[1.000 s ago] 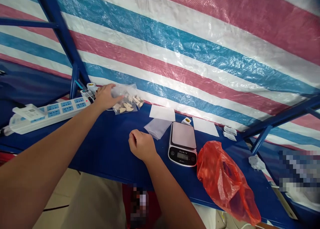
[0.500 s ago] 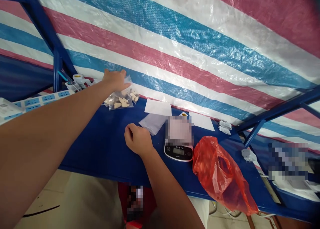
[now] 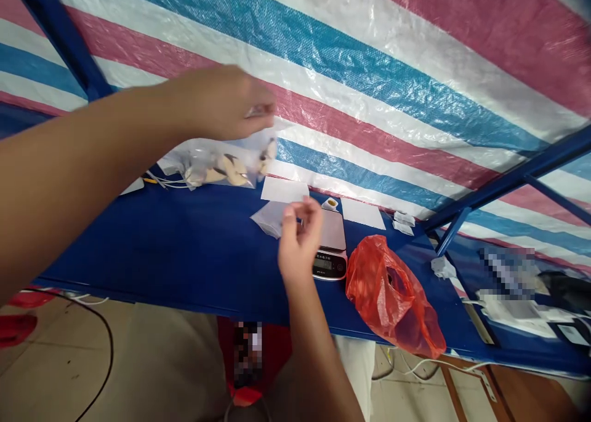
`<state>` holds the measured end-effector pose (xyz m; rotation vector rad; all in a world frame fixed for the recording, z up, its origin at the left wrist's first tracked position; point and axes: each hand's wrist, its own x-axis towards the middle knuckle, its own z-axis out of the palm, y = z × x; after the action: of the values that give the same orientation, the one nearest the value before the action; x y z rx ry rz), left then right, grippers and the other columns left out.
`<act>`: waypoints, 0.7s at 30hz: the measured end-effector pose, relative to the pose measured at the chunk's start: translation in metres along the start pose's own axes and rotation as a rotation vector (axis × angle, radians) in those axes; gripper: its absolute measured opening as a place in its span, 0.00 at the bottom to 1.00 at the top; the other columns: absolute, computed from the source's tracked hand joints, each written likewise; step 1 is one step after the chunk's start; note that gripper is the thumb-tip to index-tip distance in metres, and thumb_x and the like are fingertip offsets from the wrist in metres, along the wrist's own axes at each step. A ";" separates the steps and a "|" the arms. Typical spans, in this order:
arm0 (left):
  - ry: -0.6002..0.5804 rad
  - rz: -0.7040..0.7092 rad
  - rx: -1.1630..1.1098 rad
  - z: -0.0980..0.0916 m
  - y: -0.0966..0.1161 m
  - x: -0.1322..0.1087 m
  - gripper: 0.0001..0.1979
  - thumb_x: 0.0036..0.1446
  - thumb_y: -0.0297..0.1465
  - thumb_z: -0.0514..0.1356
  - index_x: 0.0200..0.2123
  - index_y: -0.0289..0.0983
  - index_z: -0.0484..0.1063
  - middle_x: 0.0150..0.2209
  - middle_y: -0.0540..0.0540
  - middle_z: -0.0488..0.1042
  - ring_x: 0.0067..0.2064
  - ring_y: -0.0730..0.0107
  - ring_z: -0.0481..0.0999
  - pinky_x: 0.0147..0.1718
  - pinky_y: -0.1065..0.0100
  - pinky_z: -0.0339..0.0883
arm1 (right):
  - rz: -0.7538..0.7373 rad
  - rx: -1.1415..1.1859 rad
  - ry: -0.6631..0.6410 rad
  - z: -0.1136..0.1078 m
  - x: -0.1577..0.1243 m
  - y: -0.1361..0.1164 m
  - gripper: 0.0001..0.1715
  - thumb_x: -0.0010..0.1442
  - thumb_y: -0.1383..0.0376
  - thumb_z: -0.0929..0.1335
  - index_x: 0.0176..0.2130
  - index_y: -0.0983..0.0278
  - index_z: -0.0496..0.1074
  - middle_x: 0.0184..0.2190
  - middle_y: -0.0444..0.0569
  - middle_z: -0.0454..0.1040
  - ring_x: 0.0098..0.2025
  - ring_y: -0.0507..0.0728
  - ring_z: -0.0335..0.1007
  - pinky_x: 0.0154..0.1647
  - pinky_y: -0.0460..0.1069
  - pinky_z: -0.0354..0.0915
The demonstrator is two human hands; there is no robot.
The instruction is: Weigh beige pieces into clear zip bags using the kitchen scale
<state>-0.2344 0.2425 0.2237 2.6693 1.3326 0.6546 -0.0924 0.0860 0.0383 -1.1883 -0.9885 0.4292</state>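
My left hand (image 3: 221,102) is raised above the blue table (image 3: 184,250), its fingers pinched on the top edge of a clear plastic bag (image 3: 226,163) of pale pieces, which hangs below it. My right hand (image 3: 298,240) is lifted just off the table in front of the small scale (image 3: 330,250), fingers loosely curled and partly apart, with nothing seen in them. An empty clear bag (image 3: 270,216) lies flat just left of the scale.
An orange plastic bag (image 3: 392,296) lies right of the scale. White paper sheets (image 3: 284,189) rest at the back by the striped tarp (image 3: 369,90). Blue frame bars (image 3: 508,179) cross at right. White cables (image 3: 166,182) lie at back left.
My left hand has lifted the bag of pieces off the table and carried it up and right. My right hand has risen from a fist on the table and loosened. The view has swung left.
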 end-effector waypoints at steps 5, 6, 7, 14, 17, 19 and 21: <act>0.055 0.440 -0.009 -0.032 0.119 -0.041 0.08 0.66 0.35 0.59 0.35 0.41 0.76 0.32 0.52 0.73 0.49 0.59 0.80 0.39 0.66 0.66 | 0.177 0.236 0.210 -0.073 -0.031 -0.055 0.46 0.64 0.51 0.71 0.72 0.56 0.52 0.68 0.64 0.66 0.67 0.67 0.70 0.62 0.66 0.72; 0.063 0.471 -0.059 -0.031 0.139 -0.049 0.08 0.66 0.34 0.60 0.32 0.44 0.74 0.30 0.51 0.73 0.44 0.62 0.80 0.37 0.65 0.67 | 0.194 0.244 0.195 -0.089 -0.039 -0.064 0.43 0.66 0.49 0.69 0.73 0.57 0.54 0.66 0.65 0.68 0.66 0.68 0.72 0.61 0.68 0.72; 0.038 0.512 -0.166 -0.028 0.157 -0.055 0.09 0.66 0.31 0.59 0.31 0.45 0.73 0.31 0.50 0.75 0.39 0.66 0.80 0.35 0.64 0.68 | 0.214 0.240 0.164 -0.105 -0.049 -0.072 0.39 0.69 0.48 0.65 0.73 0.57 0.57 0.65 0.65 0.69 0.64 0.70 0.73 0.59 0.70 0.73; -0.195 0.780 -0.629 0.037 0.242 -0.086 0.11 0.69 0.28 0.55 0.33 0.45 0.71 0.38 0.43 0.81 0.32 0.72 0.76 0.26 0.57 0.67 | 0.200 0.044 0.297 -0.209 -0.097 -0.089 0.38 0.67 0.46 0.67 0.73 0.43 0.63 0.59 0.59 0.77 0.57 0.69 0.79 0.51 0.70 0.77; -0.260 0.798 -0.740 0.070 0.259 -0.093 0.05 0.68 0.30 0.54 0.39 0.41 0.69 0.37 0.40 0.80 0.33 0.65 0.75 0.23 0.56 0.62 | 0.349 -0.050 0.451 -0.244 -0.105 -0.078 0.32 0.69 0.46 0.64 0.68 0.48 0.72 0.50 0.60 0.82 0.48 0.70 0.83 0.46 0.69 0.78; -0.370 0.837 -0.777 0.086 0.263 -0.095 0.05 0.65 0.30 0.55 0.43 0.38 0.68 0.36 0.39 0.79 0.32 0.62 0.75 0.21 0.57 0.61 | 0.381 -0.124 0.531 -0.261 -0.112 -0.074 0.31 0.69 0.47 0.63 0.65 0.51 0.75 0.45 0.61 0.84 0.45 0.70 0.84 0.45 0.70 0.78; -0.463 0.869 -0.805 0.095 0.263 -0.094 0.05 0.64 0.30 0.54 0.43 0.38 0.67 0.37 0.39 0.79 0.33 0.61 0.76 0.22 0.57 0.62 | 0.396 -0.206 0.514 -0.274 -0.121 -0.074 0.32 0.68 0.46 0.63 0.65 0.51 0.75 0.45 0.62 0.84 0.46 0.71 0.84 0.48 0.72 0.77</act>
<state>-0.0503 0.0175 0.1753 2.3318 -0.2405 0.4238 0.0523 -0.1864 0.0448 -1.5890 -0.3556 0.3089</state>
